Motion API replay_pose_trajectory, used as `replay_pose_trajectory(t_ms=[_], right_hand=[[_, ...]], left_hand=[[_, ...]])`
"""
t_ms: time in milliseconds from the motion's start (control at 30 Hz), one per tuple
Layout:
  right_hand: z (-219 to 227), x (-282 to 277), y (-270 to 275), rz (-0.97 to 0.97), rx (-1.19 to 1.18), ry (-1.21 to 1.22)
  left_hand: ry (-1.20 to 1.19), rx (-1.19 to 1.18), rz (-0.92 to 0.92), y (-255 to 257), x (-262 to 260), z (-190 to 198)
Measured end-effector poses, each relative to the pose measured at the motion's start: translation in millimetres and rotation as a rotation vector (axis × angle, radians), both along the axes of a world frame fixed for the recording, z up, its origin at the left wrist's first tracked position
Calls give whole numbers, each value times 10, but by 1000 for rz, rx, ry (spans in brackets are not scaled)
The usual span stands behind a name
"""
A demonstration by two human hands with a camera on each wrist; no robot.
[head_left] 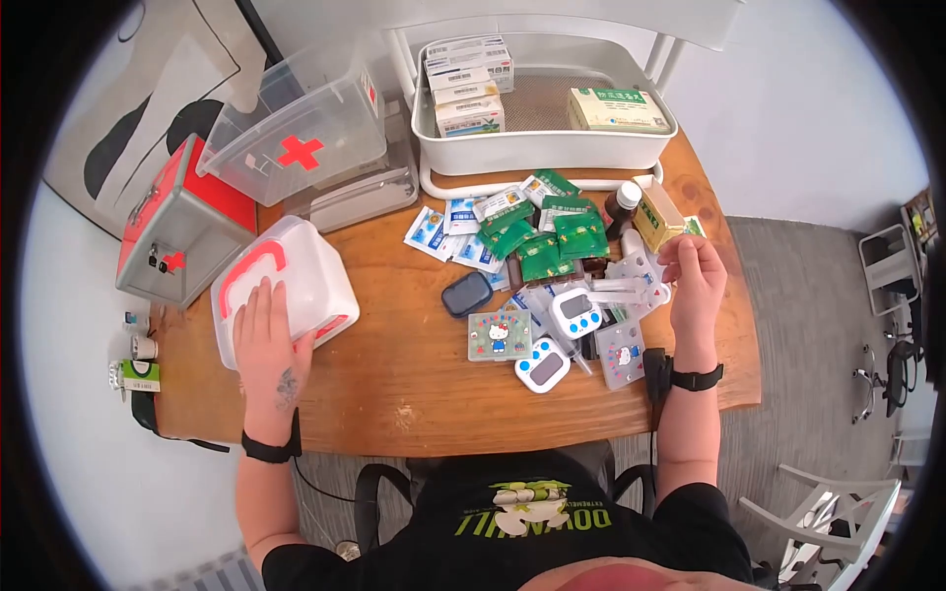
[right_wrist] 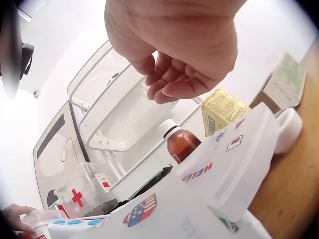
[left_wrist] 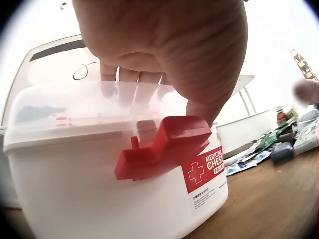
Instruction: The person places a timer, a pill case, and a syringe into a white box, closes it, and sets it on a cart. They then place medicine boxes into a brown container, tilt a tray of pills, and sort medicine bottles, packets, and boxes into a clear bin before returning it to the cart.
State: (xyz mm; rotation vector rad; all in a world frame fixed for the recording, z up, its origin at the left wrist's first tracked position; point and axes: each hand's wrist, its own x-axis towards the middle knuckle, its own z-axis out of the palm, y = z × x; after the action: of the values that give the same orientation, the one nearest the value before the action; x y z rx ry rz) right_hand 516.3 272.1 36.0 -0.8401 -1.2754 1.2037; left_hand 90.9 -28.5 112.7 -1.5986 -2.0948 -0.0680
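Black T-shirt (head_left: pixel 434 512) on the person fills the near edge; beyond it the left hand (head_left: pixel 266 340) lies flat, fingers straight, on the lid (left_wrist: pixel 60 117) of a white medicine chest (left_wrist: pixel 89 189) at the left of the wooden surface (head_left: pixel 404 399). Toward the other side, the right hand (head_left: pixel 695 281) hangs raised, fingers loosely curled with nothing visible in them, near a yellow box (head_left: pixel 658 215) and a white-capped brown bottle (head_left: pixel 620 211). Green sachets (head_left: pixel 581 234) and a dark blue case (head_left: pixel 466 295) lie between the hands

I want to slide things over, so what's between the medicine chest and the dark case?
In the head view, only bare wooden tabletop lies between the medicine chest and the dark case.
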Motion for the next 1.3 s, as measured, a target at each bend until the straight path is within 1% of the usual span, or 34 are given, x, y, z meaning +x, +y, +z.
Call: replay_pose_trajectory(t_ms=[333, 467, 600, 733, 800, 900, 1033, 1133, 1300], right_hand=[[-74, 17, 49, 3, -7, -11], [-71, 33, 49, 16, -12, -16], [-40, 9, 21, 27, 20, -31], [-7, 13, 0, -19, -1, -62], [-26, 38, 9, -27, -22, -45], [-67, 56, 45, -41, -19, -38], [-44, 24, 41, -27, -10, -40], [-69, 6, 15, -6, -3, -35], [-119, 17, 52, -4, -9, -42]], left_hand=[[-75, 12, -165, 75, 729, 74], [-85, -9, -195, 73, 913, 97], [-114, -16, -186, 77, 943, 107], [-161, -68, -172, 57, 910, 160], [-205, -113, -121, 23, 889, 199], [-243, -119, -75, -49, 812, 246], [-236, -165, -12, -166, 746, 248], [-263, -119, -24, -218, 702, 192], [-208, -131, -20, -267, 665, 143]])
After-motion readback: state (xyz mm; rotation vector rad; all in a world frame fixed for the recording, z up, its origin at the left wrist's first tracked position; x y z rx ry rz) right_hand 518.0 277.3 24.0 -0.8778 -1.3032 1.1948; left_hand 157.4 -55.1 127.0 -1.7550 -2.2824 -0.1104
